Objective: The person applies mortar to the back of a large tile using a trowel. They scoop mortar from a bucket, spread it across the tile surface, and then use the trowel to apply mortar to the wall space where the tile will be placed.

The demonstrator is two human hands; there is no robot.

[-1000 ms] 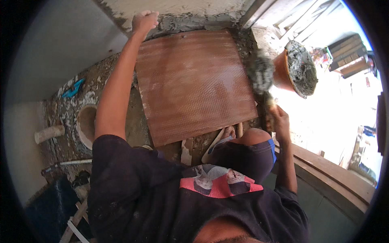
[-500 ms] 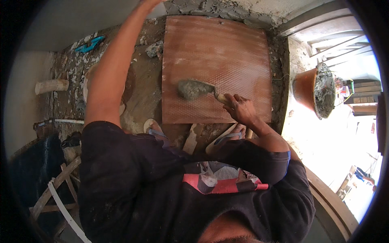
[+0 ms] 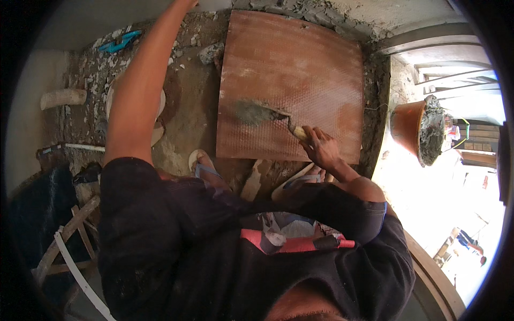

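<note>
My right hand (image 3: 321, 147) is closed round the pale handle of a trowel (image 3: 284, 114), above the lower part of a reddish-brown textured panel (image 3: 289, 59). Grey wet mortar (image 3: 252, 114) shows on and around the trowel's blade, which points left. Stretched forward, my left arm (image 3: 142, 91) runs up to the top edge of the picture. Only a sliver of my left hand (image 3: 193, 2) shows there, against the grey wall, and its fingers are out of sight.
A bucket of mortar (image 3: 409, 128) stands on the right ledge. Rubble and a blue tool-like piece (image 3: 120, 41) lie far left, near a pipe stub (image 3: 64, 99). My sandalled feet (image 3: 206, 166) stand below the panel. A round container (image 3: 159, 104) is partly behind my left arm.
The trowel has tilted and its mortar looks blurred and lower on the panel. My right hand has shifted slightly right. The whole view has turned a little.
</note>
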